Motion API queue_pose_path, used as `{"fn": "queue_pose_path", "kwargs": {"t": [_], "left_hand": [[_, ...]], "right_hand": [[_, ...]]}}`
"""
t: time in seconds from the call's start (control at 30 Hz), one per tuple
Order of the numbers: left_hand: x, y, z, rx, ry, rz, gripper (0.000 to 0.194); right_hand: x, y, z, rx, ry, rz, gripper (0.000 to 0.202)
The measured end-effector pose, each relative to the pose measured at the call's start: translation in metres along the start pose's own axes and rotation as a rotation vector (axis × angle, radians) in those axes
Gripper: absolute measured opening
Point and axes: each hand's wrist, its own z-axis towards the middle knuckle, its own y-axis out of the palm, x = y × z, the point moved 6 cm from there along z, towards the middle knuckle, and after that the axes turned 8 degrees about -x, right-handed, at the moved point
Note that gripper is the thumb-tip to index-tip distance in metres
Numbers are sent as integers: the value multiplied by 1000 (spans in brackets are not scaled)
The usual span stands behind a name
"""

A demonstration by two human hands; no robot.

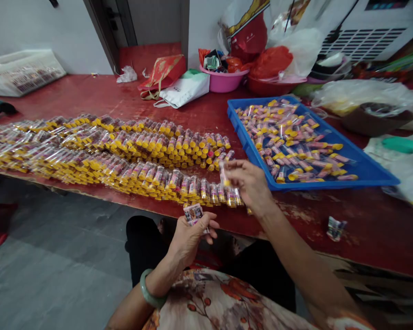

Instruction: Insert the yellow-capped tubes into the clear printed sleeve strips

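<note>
My left hand (193,229), with a green bangle at the wrist, is closed on a small stack of printed cards (193,213) in front of the table edge. Between the fingers of my right hand (249,181) is a small clear tube with a yellow cap (224,173), somewhat blurred. That hand is over the right end of a long, layered pile of such tubes (147,176), whose yellow ends face me. More tubes, pink inside, lie loose in a blue tray (254,151) beyond my right hand.
A crumpled printed piece (335,228) lies on the red table (285,220) at the right. Farther back are a pink basin (225,81), a red bag (165,72), a white bag (187,89) and plastic bags. A white basket (24,73) stands at the far left.
</note>
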Motion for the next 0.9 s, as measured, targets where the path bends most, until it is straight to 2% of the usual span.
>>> {"fn": "queue_pose_path", "kwargs": {"t": [0.03,0.13,0.23,0.33,0.43,0.53,0.6,0.7,0.8,0.87,0.9], "left_hand": [[-1,0,-1,-4,-23,-17,39],[-5,0,-5,-32,-77,-81,40],[-9,-2,-8,-51,-106,-163,39],[-9,-1,-8,-91,-127,-217,35],[-10,4,-9,-115,-151,-189,27],[-11,9,-10,-118,-184,-157,24],[-11,8,-11,-98,-192,-153,24],[-10,2,-12,-70,-184,-141,25],[-13,-1,-10,-75,-171,-98,29],[-17,1,-7,-64,-170,-79,32],[-19,3,-6,-54,-176,-75,33]], "right_hand": [[-1,-3,22,70,4,-70,33],[2,-2,80,173,30,-230,17],[9,3,113,253,62,-419,14],[17,11,125,288,70,-592,24],[21,20,129,266,44,-711,33],[19,14,127,233,9,-784,34],[13,-6,119,230,-20,-819,33],[5,-64,100,298,-30,-870,25],[6,-133,88,386,70,-913,14],[17,-164,89,372,155,-906,6],[24,-172,91,346,188,-888,5]]}}
